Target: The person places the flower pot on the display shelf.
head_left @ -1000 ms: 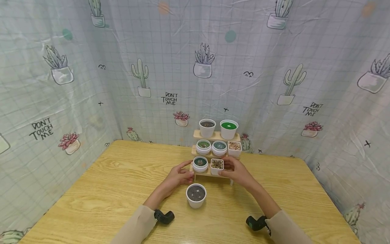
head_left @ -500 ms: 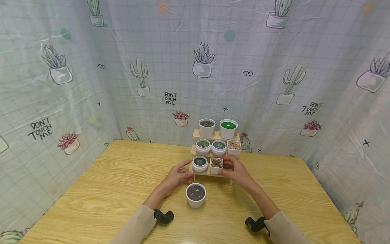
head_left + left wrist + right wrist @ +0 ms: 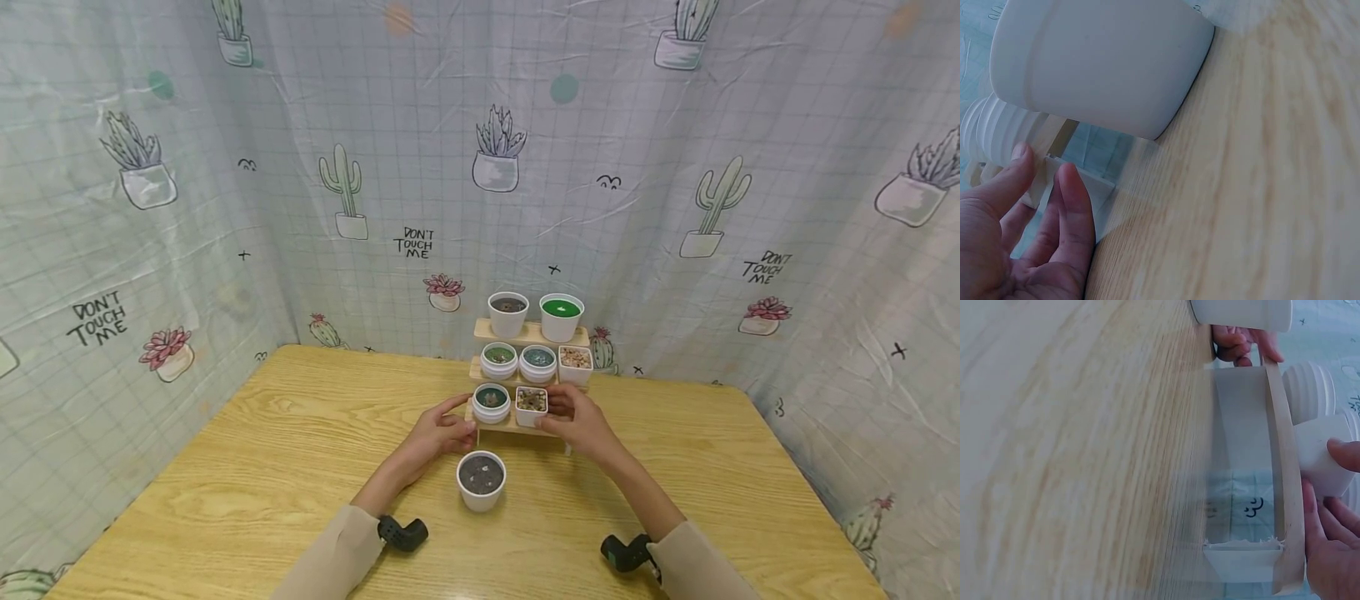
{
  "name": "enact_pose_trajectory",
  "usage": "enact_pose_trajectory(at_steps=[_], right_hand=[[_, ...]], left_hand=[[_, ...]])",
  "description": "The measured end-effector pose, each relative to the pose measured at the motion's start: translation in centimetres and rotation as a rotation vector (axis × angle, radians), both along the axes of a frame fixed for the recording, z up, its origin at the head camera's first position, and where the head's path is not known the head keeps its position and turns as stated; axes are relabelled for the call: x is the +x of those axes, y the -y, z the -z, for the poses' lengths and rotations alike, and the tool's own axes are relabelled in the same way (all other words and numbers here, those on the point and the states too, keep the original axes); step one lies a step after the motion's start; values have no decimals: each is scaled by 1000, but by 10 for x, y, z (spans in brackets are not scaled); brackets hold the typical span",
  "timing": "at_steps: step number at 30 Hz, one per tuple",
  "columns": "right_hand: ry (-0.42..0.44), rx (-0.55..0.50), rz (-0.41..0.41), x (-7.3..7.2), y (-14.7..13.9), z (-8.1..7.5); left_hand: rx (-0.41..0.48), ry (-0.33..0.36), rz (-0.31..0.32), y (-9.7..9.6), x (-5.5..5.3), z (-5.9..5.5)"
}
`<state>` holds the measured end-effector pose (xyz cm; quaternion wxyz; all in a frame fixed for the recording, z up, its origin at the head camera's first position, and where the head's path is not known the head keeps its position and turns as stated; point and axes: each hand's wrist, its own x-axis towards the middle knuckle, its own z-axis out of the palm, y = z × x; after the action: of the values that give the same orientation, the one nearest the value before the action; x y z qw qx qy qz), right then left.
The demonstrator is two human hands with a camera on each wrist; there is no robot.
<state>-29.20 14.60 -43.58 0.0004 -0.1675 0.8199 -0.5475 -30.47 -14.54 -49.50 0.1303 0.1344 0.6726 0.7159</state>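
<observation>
In the head view a three-step wooden stand holds several small white pots. My left hand pinches the left end of its lowest step; the left wrist view has the thumb above the step and the fingers below. On that step a round ribbed pot with dark green filling stands beside a square white pot topped with pebbles. My right hand grips this square pot from its right side, its thumb on the wall in the right wrist view.
A tapered round pot with grey filling stands on the wooden table in front of the stand. Two ribbed pots and a square pebble pot fill the middle step. A green-filled pot and a grey-filled pot top it.
</observation>
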Motion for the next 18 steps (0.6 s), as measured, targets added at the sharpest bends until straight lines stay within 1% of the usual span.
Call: enact_pose_trajectory(at_steps=[3,6,12,18], right_hand=[[-3,-34,-19,3,1,0],[-14,-41,-44,8,0,0],[-52,20,-47,18,-6,-2],[-45,52,-67,32,-10,-7]], left_hand=[[4,4,-7,0,0,0],[11,6,-10,0,0,1],[13,0,3,0,0,1],[10,4,-14,0,0,2]])
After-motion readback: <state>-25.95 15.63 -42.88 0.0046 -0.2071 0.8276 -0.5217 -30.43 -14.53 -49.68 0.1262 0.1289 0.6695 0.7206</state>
